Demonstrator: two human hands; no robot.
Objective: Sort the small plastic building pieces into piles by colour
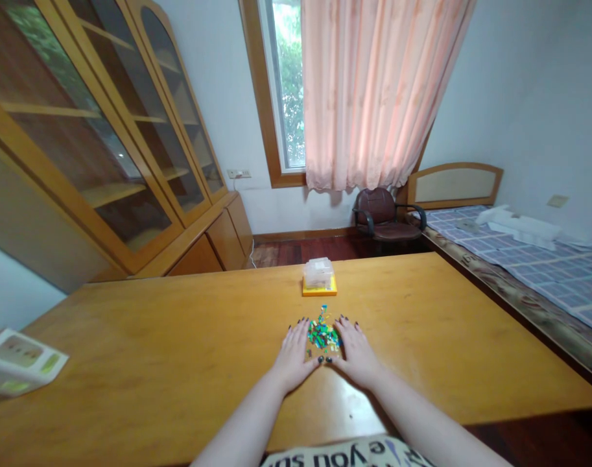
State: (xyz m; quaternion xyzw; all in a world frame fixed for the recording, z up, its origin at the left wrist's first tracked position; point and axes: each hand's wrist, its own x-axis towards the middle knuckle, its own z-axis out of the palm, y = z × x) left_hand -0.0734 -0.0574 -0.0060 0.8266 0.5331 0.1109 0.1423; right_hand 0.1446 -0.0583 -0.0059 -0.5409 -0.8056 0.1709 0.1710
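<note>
A small heap of tiny building bricks [323, 335], mostly green, blue, white and yellow, lies on the wooden table [203, 337]. My left hand [294, 355] rests flat along the heap's left side, fingers stretched forward. On the other side my right hand [358, 353] lies with its fingers extended too. Both thumbs point inward and nearly meet at the near edge of the heap. Neither hand holds anything. Beyond the bricks stands a clear plastic box [319, 272] on a flat yellow box [319, 292].
A white box with window cut-outs [23, 360] sits at the table's left end. One dark speck [351, 416] lies near the front edge. Past the table are a brown armchair [378, 217], a bed [514, 246] on the right and a glass-fronted cabinet [115, 130] on the left.
</note>
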